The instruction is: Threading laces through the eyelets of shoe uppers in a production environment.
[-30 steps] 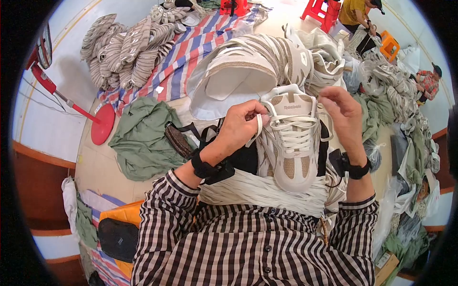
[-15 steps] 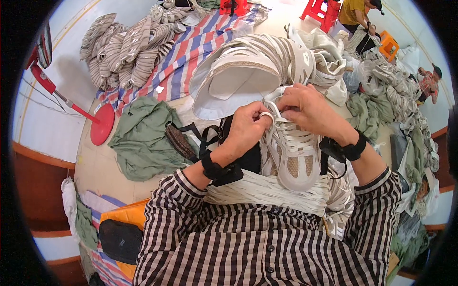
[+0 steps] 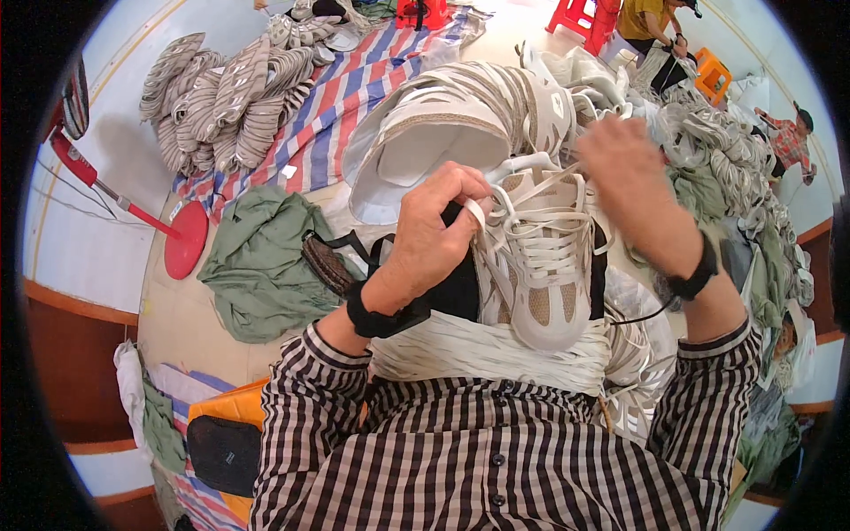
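A beige and white sneaker (image 3: 553, 274) lies on my lap, toe toward me, with flat off-white laces (image 3: 551, 232) threaded across its tongue. Part of another, similar shoe shows close against its left side. My left hand (image 3: 434, 237) is closed at the collar's left side, pinching a shoelace (image 3: 478, 215) that loops over by the thumb. My right hand (image 3: 636, 190) is raised to the right of the shoe, its fingers smeared by motion. One lace strand stretches from the shoe toward that hand; whether the fingers grip it is hidden by blur.
A bundle of off-white laces (image 3: 496, 354) lies across my lap. Just ahead stands a stack of nested shoe uppers (image 3: 460, 115); more uppers (image 3: 221, 102) are heaped on a striped sheet (image 3: 341, 97). Green cloth (image 3: 261, 265) lies left. A person (image 3: 651, 22) works far right.
My right hand has moved away from the shoe's collar, out to the right and upward. The left hand has shifted slightly left, still pinching the lace.
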Motion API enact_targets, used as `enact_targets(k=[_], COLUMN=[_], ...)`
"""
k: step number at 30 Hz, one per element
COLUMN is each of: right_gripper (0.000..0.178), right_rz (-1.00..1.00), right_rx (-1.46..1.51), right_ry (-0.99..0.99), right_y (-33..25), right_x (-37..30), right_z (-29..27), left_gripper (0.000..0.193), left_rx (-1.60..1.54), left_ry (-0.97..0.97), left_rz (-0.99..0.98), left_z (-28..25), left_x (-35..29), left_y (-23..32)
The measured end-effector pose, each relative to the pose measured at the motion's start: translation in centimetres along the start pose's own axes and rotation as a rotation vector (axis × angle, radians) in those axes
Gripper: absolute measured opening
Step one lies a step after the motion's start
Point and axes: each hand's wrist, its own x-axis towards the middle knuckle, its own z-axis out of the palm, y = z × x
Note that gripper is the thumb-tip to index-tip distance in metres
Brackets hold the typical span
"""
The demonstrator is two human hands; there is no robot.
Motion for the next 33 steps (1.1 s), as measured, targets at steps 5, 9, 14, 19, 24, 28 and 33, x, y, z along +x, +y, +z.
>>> enact_targets(k=[5, 9, 14, 19, 24, 28, 33], right_gripper=[0.015, 0.014, 0.021, 0.012, 0.009, 0.011, 0.012], right_rz=[0.361, 0.391, 0.174, -0.047, -0.040, -0.092, 0.054], right_rx=[-0.119, 0.084, 0.923, 0.901, 0.814, 0.797, 1.059], right_ry=[-0.098, -0.065, 0.244, 0.066, 0.092, 0.127, 0.100], right_y=[9.1, 7.0, 2.5, 0.1, -0.7, -0.7, 0.4], right_x=[-5.0, -5.3, -2.2, -0.3, -0.1, -0.2, -0.9], right_z=[5.2, 6.6, 3.6, 2.9, 3.3, 2.4, 2.2], left_gripper=[0.007, 0.008, 0.011, 0.010, 0.015, 0.021, 0.017], left_rx=[-0.012, 0.062, 0.046, 0.114, 0.374, 0.385, -0.071], left_ry=[-0.302, -0.454, -0.549, -0.477, -0.117, 0.112, -0.056], left_rz=[-0.097, -0.015, -0.048, 0.011, 0.208, 0.278, -0.177], left_z=[-0.5, -0.8, -1.5, -0.3, 1.7, 2.6, 2.0], left_x=[0.8, 1.4, 2.0, 1.9, 1.7, 1.8, 1.0], left_y=[-0.6, -0.6, -0.5, 0.2, -0.2, -1.7, 0.2])
